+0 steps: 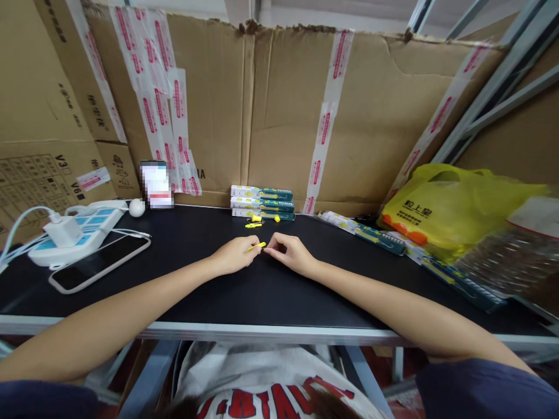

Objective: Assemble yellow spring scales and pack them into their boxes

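My left hand point(234, 254) is closed around a small yellow plastic piece point(261, 245), whose tip sticks out toward the right. Just beside that tip, my right hand point(292, 252) has its thumb and fingertips pinched together. Whatever lies between those fingertips is too small to make out. Beyond the hands, a few loose yellow parts lie on the black tabletop point(279, 297): a short yellow cylinder point(257, 219), a flat yellow piece point(252, 225) and a round yellow knob point(276, 219). Behind them stand stacked slim white-and-green boxes point(262, 203).
To the left are a power strip point(94, 224) with a plugged-in charger point(64, 231), a phone point(101, 263) lying flat and another phone point(157, 185) propped upright. More slim boxes point(367, 233), a yellow plastic bag point(437, 203) and a clear container point(510, 256) occupy the right side. A cardboard wall point(283, 116) closes the back.
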Demonstrator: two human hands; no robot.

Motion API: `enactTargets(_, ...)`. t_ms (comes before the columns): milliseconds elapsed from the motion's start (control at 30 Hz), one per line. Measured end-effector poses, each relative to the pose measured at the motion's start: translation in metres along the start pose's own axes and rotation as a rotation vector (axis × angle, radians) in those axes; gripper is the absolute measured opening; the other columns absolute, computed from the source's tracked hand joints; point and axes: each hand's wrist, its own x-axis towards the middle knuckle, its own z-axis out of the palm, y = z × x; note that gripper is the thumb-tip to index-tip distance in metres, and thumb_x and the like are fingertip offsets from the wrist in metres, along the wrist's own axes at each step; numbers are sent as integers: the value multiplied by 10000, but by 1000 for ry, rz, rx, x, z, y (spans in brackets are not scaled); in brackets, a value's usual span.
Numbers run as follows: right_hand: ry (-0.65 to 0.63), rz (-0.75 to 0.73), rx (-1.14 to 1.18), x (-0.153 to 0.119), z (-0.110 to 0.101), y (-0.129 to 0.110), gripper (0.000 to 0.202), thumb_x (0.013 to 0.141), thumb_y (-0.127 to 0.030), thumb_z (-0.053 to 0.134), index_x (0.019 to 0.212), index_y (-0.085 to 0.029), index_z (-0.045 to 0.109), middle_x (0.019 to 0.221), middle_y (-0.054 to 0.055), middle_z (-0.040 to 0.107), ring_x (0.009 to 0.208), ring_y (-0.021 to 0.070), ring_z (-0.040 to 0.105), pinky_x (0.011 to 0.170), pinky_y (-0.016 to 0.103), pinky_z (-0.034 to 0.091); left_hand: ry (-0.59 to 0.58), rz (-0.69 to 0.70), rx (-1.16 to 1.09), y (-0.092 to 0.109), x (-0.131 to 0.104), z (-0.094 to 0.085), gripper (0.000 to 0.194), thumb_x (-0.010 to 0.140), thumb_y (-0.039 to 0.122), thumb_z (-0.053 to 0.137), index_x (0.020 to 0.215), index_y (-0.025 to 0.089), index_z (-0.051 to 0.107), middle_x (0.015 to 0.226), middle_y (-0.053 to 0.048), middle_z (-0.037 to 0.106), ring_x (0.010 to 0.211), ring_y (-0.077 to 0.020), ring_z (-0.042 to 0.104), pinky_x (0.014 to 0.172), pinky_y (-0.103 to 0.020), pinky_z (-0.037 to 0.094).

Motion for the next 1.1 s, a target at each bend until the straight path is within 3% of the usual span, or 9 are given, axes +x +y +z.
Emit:
enactTargets(333,-25,-72,-170,-3,2,0,151,880,-266,569,753,-195,533,696,-4,542,629,121,491,593,242,392,11,23,295,3,-2,-2,260,935,333,364,842,196,563,851,-42,652,773,-189,606,648,-270,374)
enactTargets(567,1,-8,-102,0,1,-1,191,862,-289,602,711,-185,546,675,5,582,605,121,505,569,239,380,18,35,219,-1,-2,-5,382,952,331,263,894,202,618,888,-36,676,817,-191,619,736,-285,426)
enactTargets(833,12,-27,-114,0,1,-2,205,866,-300,592,702,-190,536,677,9,580,620,130,513,579,245,385,23,44,231,-1,0,-4,368,951,319,297,909,197,642,918,-44,689,833,-190,625,736,-273,427)
enactTargets(1100,13,-16,-101,1,1,2,198,858,-292,615,707,-184,545,664,-5,569,602,117,498,568,231,372,43,33,337,-4,-1,-4,316,963,362,332,1105,229,581,929,-47,696,806,-207,648,664,-263,422)
